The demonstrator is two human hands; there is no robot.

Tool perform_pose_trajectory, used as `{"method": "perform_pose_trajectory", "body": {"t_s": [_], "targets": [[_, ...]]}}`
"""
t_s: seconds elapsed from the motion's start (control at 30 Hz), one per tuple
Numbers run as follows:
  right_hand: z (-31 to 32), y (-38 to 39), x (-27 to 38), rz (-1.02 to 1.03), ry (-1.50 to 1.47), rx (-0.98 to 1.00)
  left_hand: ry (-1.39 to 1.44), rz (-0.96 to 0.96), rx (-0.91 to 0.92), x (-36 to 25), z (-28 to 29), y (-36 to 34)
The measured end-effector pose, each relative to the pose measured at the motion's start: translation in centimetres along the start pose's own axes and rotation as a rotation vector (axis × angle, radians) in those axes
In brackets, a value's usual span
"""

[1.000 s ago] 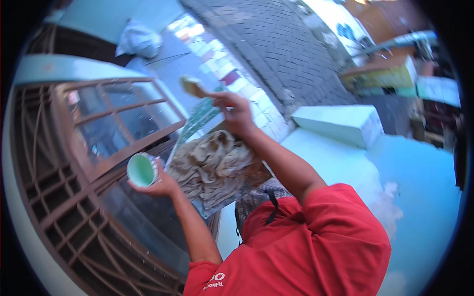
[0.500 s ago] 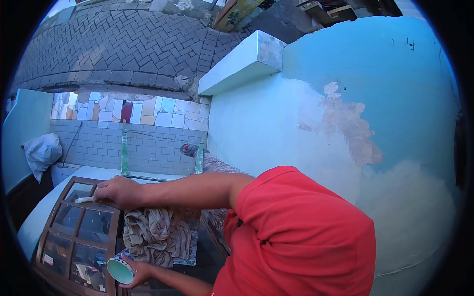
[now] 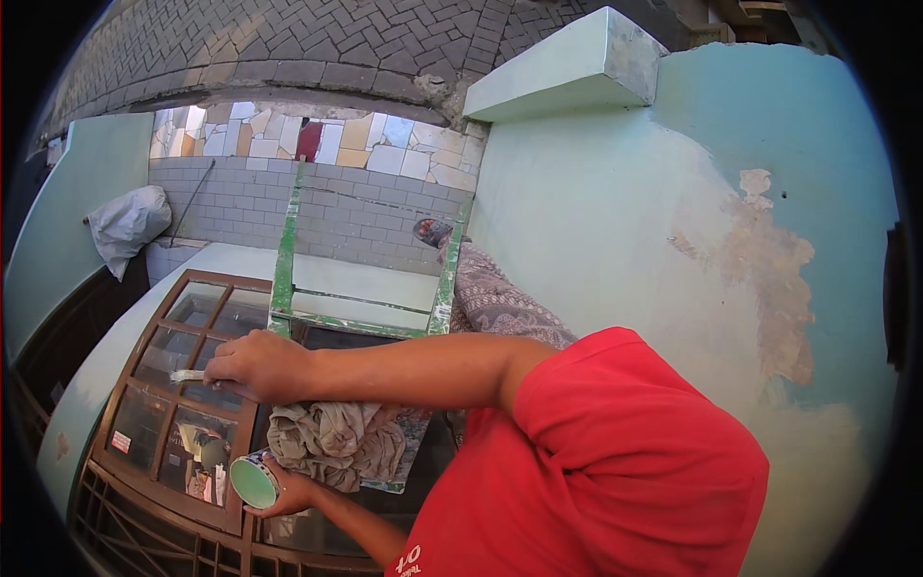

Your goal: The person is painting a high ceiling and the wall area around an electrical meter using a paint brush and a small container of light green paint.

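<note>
My right hand (image 3: 264, 367) is closed around a paintbrush (image 3: 188, 376), whose pale bristles stick out past my fingers in front of the brown-framed window (image 3: 165, 404). Whether the bristles touch the frame or glass, I cannot tell. Lower down, my left hand (image 3: 288, 489) grips a small tub (image 3: 254, 481) with a patterned outside and a pale green inside, tilted so its mouth shows. Between my two arms lies a crumpled beige cloth (image 3: 332, 442) on a paint-spotted board (image 3: 411, 447).
A green-painted ladder (image 3: 287, 240) stands below me, and my patterned trouser leg (image 3: 500, 293) and foot show by it. A pale green wall (image 3: 577, 212) with a bare patch (image 3: 774, 279) rises at right. A white sack (image 3: 130, 226) hangs at left. Below are grey tiles (image 3: 231, 192) and paving.
The view has shifted, so the ladder, wall and window sit further right in it. My right hand still holds the brush near the panes; my left still holds the tub.
</note>
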State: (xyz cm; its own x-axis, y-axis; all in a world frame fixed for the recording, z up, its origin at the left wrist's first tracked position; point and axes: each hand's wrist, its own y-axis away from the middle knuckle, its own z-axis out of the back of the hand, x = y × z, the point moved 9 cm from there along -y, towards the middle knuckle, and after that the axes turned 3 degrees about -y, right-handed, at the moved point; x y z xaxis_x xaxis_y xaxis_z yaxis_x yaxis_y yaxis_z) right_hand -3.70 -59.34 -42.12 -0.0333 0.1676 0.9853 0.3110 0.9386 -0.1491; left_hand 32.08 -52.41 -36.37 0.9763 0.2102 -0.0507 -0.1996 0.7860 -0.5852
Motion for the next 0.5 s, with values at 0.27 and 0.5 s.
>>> {"method": "perform_pose_trajectory", "body": {"t_s": [0.27,0.5], "targets": [[-0.9,0.5,-0.9,0.016,-0.077,0.013,-0.005,-0.110,-0.007,-0.1,-0.3,0.1],[-3.0,-0.2,-1.8,0.014,-0.027,0.028,0.123,-0.317,-0.121,-3.2,-4.1,1.2]]}}
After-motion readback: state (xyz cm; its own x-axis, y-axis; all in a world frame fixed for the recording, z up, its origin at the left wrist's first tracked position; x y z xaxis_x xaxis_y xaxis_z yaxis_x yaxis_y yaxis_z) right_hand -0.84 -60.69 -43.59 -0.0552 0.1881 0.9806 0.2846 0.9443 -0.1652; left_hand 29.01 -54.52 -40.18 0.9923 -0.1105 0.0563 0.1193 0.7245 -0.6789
